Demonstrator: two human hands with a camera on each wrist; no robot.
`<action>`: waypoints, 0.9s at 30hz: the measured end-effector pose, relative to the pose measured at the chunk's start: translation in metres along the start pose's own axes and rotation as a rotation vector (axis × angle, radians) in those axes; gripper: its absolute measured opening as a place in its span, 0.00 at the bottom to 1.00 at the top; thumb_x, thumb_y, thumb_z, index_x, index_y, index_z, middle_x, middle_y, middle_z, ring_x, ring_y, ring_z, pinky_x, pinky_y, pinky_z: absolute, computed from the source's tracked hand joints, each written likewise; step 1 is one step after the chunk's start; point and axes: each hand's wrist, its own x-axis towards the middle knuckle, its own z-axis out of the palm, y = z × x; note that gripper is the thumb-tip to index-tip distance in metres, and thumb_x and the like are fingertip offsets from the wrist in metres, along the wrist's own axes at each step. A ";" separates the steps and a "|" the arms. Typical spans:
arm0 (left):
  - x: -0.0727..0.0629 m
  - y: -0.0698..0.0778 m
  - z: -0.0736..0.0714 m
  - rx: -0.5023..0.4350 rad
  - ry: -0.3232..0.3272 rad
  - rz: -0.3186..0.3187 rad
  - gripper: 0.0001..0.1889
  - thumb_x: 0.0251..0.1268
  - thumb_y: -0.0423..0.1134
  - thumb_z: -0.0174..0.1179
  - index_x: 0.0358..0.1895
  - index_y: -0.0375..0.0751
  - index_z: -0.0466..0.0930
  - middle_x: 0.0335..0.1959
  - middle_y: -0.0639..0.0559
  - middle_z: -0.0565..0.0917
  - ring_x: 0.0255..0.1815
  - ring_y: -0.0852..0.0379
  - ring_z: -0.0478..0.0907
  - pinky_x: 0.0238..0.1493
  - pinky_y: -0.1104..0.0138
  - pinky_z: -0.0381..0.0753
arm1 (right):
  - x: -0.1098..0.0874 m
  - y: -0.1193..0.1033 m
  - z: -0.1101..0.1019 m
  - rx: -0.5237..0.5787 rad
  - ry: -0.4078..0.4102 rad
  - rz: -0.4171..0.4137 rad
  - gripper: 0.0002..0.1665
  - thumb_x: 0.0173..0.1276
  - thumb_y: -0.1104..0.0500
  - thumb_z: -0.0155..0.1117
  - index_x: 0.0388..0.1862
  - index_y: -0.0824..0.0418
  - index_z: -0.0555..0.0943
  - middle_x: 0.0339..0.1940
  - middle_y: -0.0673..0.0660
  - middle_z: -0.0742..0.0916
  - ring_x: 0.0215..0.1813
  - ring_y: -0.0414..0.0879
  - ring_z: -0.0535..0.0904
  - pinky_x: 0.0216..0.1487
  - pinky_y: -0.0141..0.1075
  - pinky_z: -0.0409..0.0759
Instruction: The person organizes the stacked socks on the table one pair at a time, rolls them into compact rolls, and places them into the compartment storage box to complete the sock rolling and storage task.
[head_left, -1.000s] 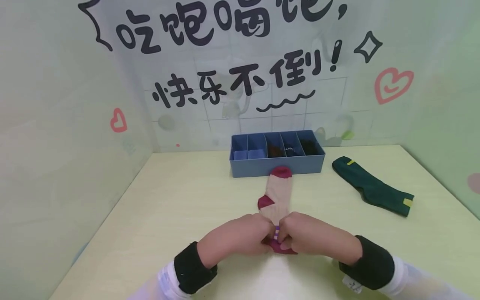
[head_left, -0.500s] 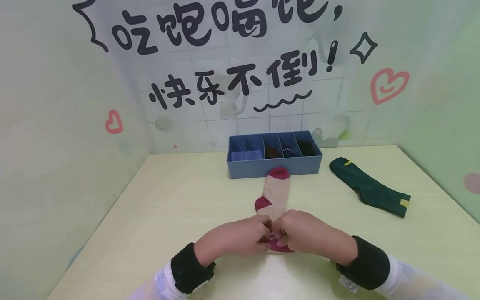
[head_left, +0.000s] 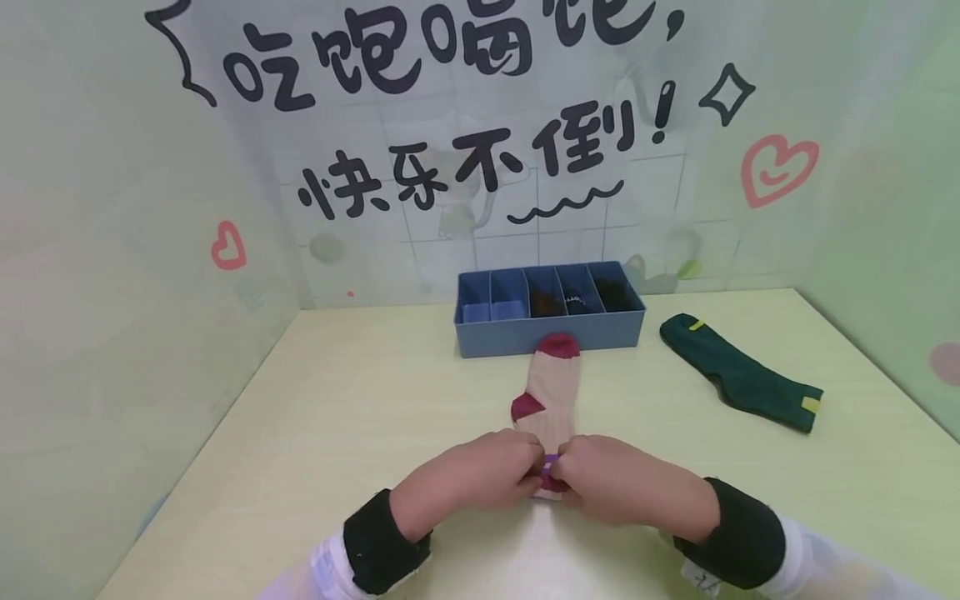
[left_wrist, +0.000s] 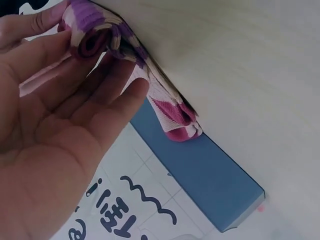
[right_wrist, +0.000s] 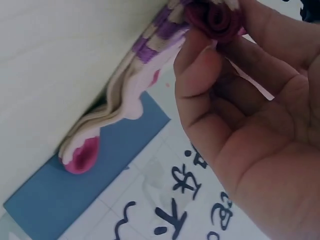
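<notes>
A pink sock (head_left: pixel 555 383) with dark-red toe and heel lies flat, its toe against the front of the blue box. Its purple-banded cuff is rolled up at the near end; the coil's spiral shows at the roll (left_wrist: pixel 92 42) in the left wrist view and at the burgundy roll (right_wrist: pixel 216 22) in the right wrist view. My left hand (head_left: pixel 487 469) pinches the left end of this roll between thumb and fingers. At the right end, my right hand (head_left: pixel 626 479) pinches it likewise. In the head view the fingertips partly hide the cuff.
A blue divided box (head_left: pixel 480 340) stands at the back; dark items sit in its right compartments. To the right lies a dark green sock (head_left: pixel 750 375) with yellow patches. Walls enclose the pale table (head_left: pixel 360 367) at the back and sides.
The sock's cuff end is now rolled toward the toe, where earlier its dark-red edge lay flatter. Both hands shifted slightly as they worked at the cuff. The green sock and box stayed put.
</notes>
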 end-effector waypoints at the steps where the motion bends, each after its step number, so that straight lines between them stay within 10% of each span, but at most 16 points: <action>1: 0.000 0.001 0.000 -0.004 0.006 -0.007 0.04 0.75 0.37 0.66 0.45 0.42 0.86 0.36 0.56 0.83 0.32 0.64 0.73 0.39 0.77 0.76 | 0.001 0.002 0.000 0.049 -0.008 0.007 0.06 0.67 0.58 0.79 0.40 0.57 0.91 0.26 0.47 0.84 0.29 0.37 0.73 0.39 0.28 0.78; 17: -0.002 0.007 0.004 0.212 0.026 0.026 0.06 0.69 0.42 0.73 0.44 0.47 0.89 0.39 0.58 0.85 0.32 0.67 0.74 0.43 0.79 0.79 | 0.010 0.022 -0.002 0.455 -0.012 0.130 0.13 0.62 0.73 0.75 0.36 0.56 0.85 0.31 0.50 0.87 0.36 0.44 0.78 0.43 0.37 0.82; 27: -0.006 0.004 0.002 0.364 0.073 0.063 0.13 0.71 0.49 0.71 0.50 0.48 0.90 0.49 0.55 0.84 0.42 0.64 0.74 0.44 0.77 0.81 | -0.006 -0.007 0.002 -0.341 0.133 -0.064 0.11 0.64 0.52 0.81 0.42 0.55 0.92 0.31 0.50 0.86 0.33 0.41 0.72 0.34 0.30 0.75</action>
